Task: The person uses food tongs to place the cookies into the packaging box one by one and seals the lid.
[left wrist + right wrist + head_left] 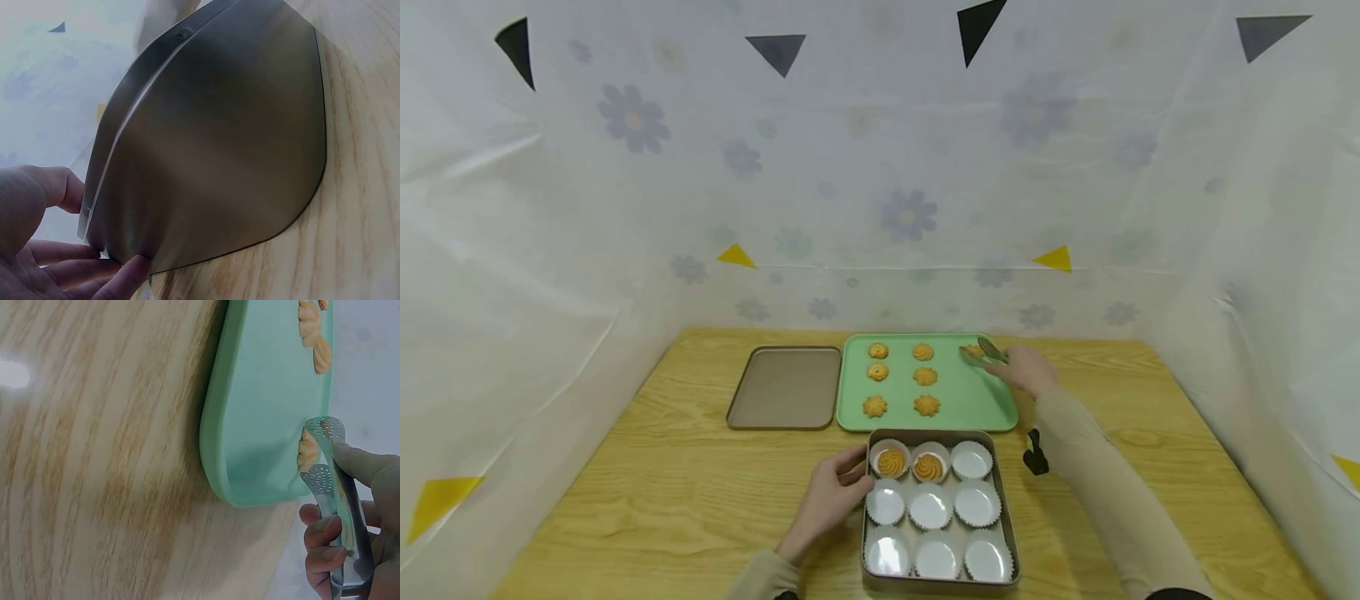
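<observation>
My right hand holds metal tongs over the far right of a green tray. The tongs' perforated ends are spread, one at each side of a cookie on the tray. With thumb at the rim and fingers against the side wall, my left hand grips the left edge of a deep square metal pan. Inside that pan stand rows of white paper cups. Two far-row cups hold swirled cookies; the other cups are empty.
More cookies lie in two columns on the green tray's left and middle. Left of it lies a flat brown square lid or tray. All stand on a wooden table, with a flowered white curtain around it.
</observation>
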Demonstrator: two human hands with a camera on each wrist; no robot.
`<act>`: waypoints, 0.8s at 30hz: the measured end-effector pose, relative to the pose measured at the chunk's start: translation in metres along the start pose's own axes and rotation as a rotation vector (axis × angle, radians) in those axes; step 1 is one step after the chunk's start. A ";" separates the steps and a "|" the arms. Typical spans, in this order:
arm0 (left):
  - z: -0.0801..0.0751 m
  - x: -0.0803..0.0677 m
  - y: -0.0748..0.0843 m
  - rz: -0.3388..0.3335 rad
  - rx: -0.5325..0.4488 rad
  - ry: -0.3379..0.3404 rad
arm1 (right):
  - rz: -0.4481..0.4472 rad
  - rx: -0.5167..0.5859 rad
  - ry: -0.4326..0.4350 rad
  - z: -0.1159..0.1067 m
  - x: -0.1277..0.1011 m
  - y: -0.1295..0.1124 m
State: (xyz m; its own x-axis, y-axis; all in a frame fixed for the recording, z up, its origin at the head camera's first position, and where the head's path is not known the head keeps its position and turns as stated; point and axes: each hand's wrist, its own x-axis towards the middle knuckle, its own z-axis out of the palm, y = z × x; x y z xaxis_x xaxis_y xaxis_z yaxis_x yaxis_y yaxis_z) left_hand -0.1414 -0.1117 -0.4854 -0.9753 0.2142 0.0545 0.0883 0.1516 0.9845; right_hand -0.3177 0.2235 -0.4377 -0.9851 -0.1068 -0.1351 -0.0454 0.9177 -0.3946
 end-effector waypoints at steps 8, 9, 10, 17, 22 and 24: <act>0.000 0.000 0.000 -0.013 -0.005 0.001 | 0.019 -0.022 -0.012 0.007 0.010 0.003; 0.000 0.000 0.000 -0.016 -0.007 0.002 | 0.015 -0.023 -0.012 0.007 0.011 0.003; 0.000 0.000 0.000 -0.016 -0.008 0.003 | 0.012 -0.025 -0.013 0.007 0.012 0.003; 0.000 0.000 0.000 -0.011 -0.006 -0.004 | 0.001 -0.038 -0.039 0.005 0.016 0.003; 0.000 0.000 -0.001 -0.009 0.004 -0.004 | -0.023 -0.061 -0.039 0.002 0.013 0.002; 0.000 0.000 -0.001 -0.010 0.007 -0.001 | -0.041 -0.068 -0.033 0.002 0.011 0.002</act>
State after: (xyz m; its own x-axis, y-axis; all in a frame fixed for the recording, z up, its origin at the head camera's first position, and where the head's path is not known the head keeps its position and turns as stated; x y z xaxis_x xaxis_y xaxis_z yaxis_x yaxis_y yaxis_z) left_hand -0.1418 -0.1119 -0.4863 -0.9759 0.2137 0.0450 0.0805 0.1606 0.9837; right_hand -0.3284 0.2230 -0.4418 -0.9762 -0.1561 -0.1507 -0.0975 0.9361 -0.3378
